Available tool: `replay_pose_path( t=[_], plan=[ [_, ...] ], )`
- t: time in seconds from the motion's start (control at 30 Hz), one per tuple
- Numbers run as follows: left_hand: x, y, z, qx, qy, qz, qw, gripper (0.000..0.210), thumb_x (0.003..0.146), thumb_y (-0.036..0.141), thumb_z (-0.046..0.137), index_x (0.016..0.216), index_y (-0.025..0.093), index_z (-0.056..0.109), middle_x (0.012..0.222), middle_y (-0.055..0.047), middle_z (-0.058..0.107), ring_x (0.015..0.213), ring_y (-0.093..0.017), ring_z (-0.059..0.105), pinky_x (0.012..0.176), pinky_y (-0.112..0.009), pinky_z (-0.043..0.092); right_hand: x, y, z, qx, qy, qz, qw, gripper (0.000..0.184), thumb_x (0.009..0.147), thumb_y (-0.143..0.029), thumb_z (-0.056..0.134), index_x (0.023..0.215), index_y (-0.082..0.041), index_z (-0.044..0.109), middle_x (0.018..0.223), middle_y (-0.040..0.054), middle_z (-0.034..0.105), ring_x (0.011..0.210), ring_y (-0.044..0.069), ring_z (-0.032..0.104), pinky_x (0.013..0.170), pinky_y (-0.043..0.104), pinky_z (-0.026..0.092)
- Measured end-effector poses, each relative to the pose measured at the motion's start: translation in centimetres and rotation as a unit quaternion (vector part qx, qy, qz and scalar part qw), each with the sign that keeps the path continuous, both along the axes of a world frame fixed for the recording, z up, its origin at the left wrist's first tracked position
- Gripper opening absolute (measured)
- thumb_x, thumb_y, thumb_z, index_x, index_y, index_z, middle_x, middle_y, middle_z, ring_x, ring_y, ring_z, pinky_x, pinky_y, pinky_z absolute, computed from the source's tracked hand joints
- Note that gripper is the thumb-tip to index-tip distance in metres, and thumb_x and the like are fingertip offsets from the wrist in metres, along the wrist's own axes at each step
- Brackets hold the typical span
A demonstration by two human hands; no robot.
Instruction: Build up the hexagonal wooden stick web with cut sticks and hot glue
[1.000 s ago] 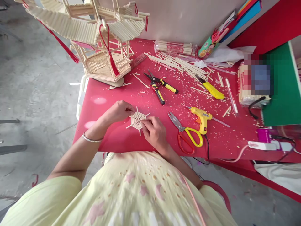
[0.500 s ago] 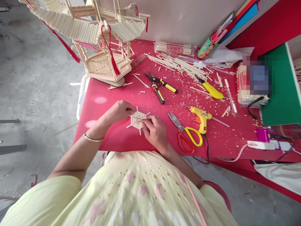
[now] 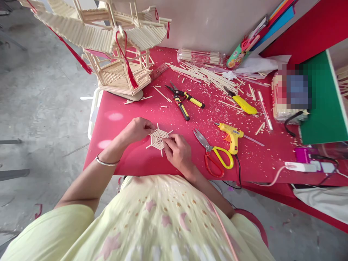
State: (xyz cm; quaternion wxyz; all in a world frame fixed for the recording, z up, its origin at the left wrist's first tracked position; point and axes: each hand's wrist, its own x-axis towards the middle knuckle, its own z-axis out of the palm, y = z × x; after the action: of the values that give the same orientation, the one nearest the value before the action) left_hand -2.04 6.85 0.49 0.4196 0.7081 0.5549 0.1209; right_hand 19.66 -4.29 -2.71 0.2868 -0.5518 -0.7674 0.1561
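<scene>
A small hexagonal web of thin wooden sticks (image 3: 157,142), with spokes jutting past its rings, lies near the front edge of the red table. My left hand (image 3: 138,129) pinches its upper-left side with closed fingertips. From the right, my right hand (image 3: 177,151) has thumb and fingers pressed together at the web's right side, close to its middle. Exactly what the right fingertips grip is partly hidden. Scissors (image 3: 209,148) with a red and a yellow handle lie to the right of that hand. Beyond the web are black-and-yellow pliers (image 3: 181,98).
A large stick pavilion (image 3: 122,72) with red tassels stands at the back left. Loose sticks (image 3: 206,75) and crumbs cover the back right. A yellow glue gun (image 3: 231,136), a yellow utility knife (image 3: 244,104) and a power strip (image 3: 301,166) lie to the right.
The view has shifted very slightly. Both hands keep their places at the stick web, and nothing has been let go or taken up.
</scene>
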Motion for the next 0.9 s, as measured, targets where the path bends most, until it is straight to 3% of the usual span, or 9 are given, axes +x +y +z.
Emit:
replay_pose_path(
  t=[0.43,0.7,0.9],
  plan=[
    [0.15,0.24,0.61,-0.006,0.015,-0.014,1.0,0.028,0.076,0.035,0.065,0.083,0.014,0.083,0.067,-0.001,0.071,0.065,-0.015,0.059,0.06,-0.023,0.042,0.15,0.07,-0.16,0.003,0.0,0.005,1.0,0.027,0.104,-0.027,0.054,0.122,-0.024,0.073,0.112,0.009,0.066,0.105,0.022,0.062,0.091,0.034,0.052],
    [0.04,0.64,-0.25,-0.032,-0.012,-0.003,0.999,0.025,0.069,0.037,0.074,0.08,0.016,0.081,0.068,-0.002,0.072,0.064,-0.015,0.058,0.06,-0.023,0.044,0.07,0.05,-0.19,0.009,0.0,0.002,1.0,0.026,0.104,-0.027,0.054,0.121,-0.024,0.074,0.112,0.009,0.066,0.104,0.022,0.062,0.09,0.035,0.052],
    [0.46,0.51,0.36,-0.016,0.025,-0.001,1.0,0.026,0.071,0.039,0.071,0.077,0.015,0.08,0.064,-0.001,0.067,0.063,-0.013,0.054,0.057,-0.022,0.039,0.14,0.11,-0.4,0.019,0.01,0.005,1.0,0.024,0.103,-0.026,0.056,0.119,-0.023,0.074,0.109,0.0089,0.066,0.102,0.023,0.062,0.089,0.036,0.053]
  ],
)
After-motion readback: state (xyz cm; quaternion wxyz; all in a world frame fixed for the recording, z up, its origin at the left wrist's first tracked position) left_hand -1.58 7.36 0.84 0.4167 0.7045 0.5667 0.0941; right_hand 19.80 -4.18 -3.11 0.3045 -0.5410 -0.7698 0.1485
